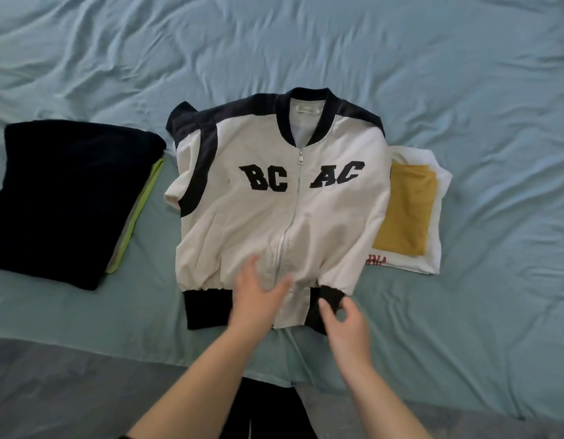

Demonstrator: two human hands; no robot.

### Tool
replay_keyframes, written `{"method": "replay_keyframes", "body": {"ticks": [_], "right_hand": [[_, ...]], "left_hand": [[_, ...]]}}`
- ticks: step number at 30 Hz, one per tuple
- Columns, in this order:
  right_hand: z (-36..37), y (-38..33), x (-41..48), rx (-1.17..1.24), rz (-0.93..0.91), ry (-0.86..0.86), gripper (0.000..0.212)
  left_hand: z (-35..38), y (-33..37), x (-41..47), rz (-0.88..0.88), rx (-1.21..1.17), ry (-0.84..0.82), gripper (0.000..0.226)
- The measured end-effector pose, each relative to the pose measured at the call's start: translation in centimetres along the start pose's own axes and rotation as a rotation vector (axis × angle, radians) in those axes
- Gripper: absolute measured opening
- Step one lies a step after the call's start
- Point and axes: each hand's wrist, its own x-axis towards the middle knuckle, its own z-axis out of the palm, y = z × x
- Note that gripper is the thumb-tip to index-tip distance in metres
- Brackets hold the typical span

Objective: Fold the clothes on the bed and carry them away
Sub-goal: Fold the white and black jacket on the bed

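A white zip-up jacket point(258, 217) with navy shoulders, collar and hem band and the letters "BC AC" lies face up on the bed point(306, 42), its sleeves tucked in at the sides. My left hand point(255, 302) rests flat with spread fingers on the lower front, just left of the zipper. At the black hem band right of the zipper, my right hand point(347, 331) curls its thumb and fingers round the edge, which looks slightly bunched there.
A folded dark navy garment point(62, 201) tops a pile at the left, with a lime-green edge point(138, 210) showing beneath. At the right, a folded mustard garment point(407, 210) lies on a white one point(435, 242), partly under the jacket. Grey floor point(52, 391) borders the bed's near edge.
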Motion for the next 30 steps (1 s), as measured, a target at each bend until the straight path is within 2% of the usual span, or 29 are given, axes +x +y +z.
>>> {"method": "replay_keyframes", "body": {"ticks": [1,2,3,4,6,7,9,11,12,15,17,19,22,25,28,30], "right_hand": [[0.8,-0.9,-0.6,-0.001,-0.058,-0.072,0.009],[1.6,-1.7,-1.0,0.012,-0.105,-0.166,0.006],[2.1,-2.5,-1.5,0.025,-0.134,-0.259,0.015],[2.6,-3.0,-1.8,0.064,-0.146,-0.345,0.023],[2.6,-3.5,-1.7,0.143,-0.118,-0.430,0.023],[2.2,-3.5,-1.2,0.181,-0.070,-0.403,0.023],[1.2,-3.0,0.6,0.263,0.091,-0.203,0.026],[0.7,-2.2,3.3,0.248,0.260,-0.002,0.019],[0.9,-2.0,4.6,0.251,0.348,0.031,0.014],[3.3,-2.7,7.4,0.449,0.650,-0.115,0.031],[5.0,-3.8,8.6,0.549,0.682,-0.219,0.037],[6.2,-4.5,9.6,0.607,0.653,-0.258,0.035],[5.8,-5.4,9.9,0.614,0.556,-0.278,0.022],[1.8,-5.9,9.6,0.362,0.319,-0.125,0.020],[-5.8,-7.1,8.6,0.069,0.059,0.039,0.016],[-11.2,-7.8,7.9,-0.152,-0.086,0.133,0.020]], "left_hand": [[1.5,1.1,-0.6,0.027,-0.134,-0.146,0.095],[2.7,2.0,-0.7,0.073,-0.174,-0.222,0.095],[3.2,2.8,-0.6,0.128,-0.121,-0.247,0.090],[3.4,3.2,-0.1,0.167,-0.047,-0.218,0.079],[2.3,3.8,1.2,0.186,0.062,-0.094,0.053],[1.3,3.9,1.8,0.180,0.070,-0.062,0.044],[-1.0,3.7,2.6,0.198,0.091,-0.018,0.034],[-2.6,3.9,2.9,0.235,0.095,0.007,0.025],[-3.2,4.1,2.8,0.248,0.081,0.017,0.021],[-3.7,4.5,2.4,0.266,0.061,0.034,0.018],[-3.5,4.8,2.2,0.273,0.082,0.034,0.017],[-3.2,5.0,2.0,0.274,0.092,0.033,0.020],[-3.1,5.4,1.9,0.267,0.091,0.064,0.021],[-3.5,5.8,1.4,0.307,0.079,0.113,0.021],[-3.5,6.7,0.5,0.345,0.099,0.123,0.024],[-2.8,7.3,-0.3,0.340,0.165,0.096,0.026]]}}
